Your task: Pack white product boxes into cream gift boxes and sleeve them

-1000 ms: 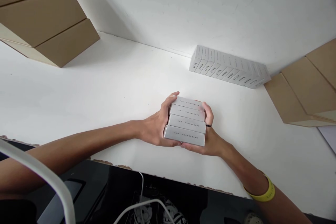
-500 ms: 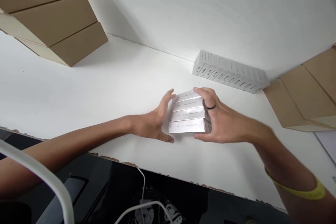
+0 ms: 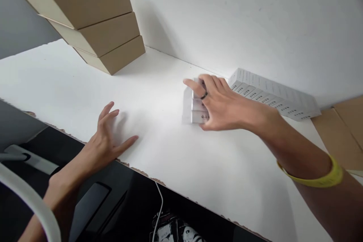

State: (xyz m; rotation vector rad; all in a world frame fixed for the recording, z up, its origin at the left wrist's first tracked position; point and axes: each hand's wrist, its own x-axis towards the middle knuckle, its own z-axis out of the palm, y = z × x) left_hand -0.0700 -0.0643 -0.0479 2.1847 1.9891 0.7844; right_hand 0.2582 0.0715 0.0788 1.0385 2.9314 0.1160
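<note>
My right hand [image 3: 217, 102], with a dark ring on one finger, grips a short group of small white boxes [image 3: 197, 116]. Its thumb is at the near side and its fingers reach over the far side, hiding part of the group. Just beyond that hand, a long row of similar white boxes [image 3: 272, 94] with small dark print stands along the wall. My left hand [image 3: 109, 136] hovers over the table's near edge, fingers spread, holding nothing.
A stack of brown cardboard boxes [image 3: 113, 32] stands at the back left. More brown cardboard [image 3: 340, 132] is at the right. The white table [image 3: 159, 140] has a rough front edge. A white tube [image 3: 31, 196] curves across the lower left, and a thin white cable [image 3: 161, 200] hangs below.
My left hand has let go of the white boxes and drawn back to the left. My right hand has turned the group and shifted it toward the wall. The view has swung left.
</note>
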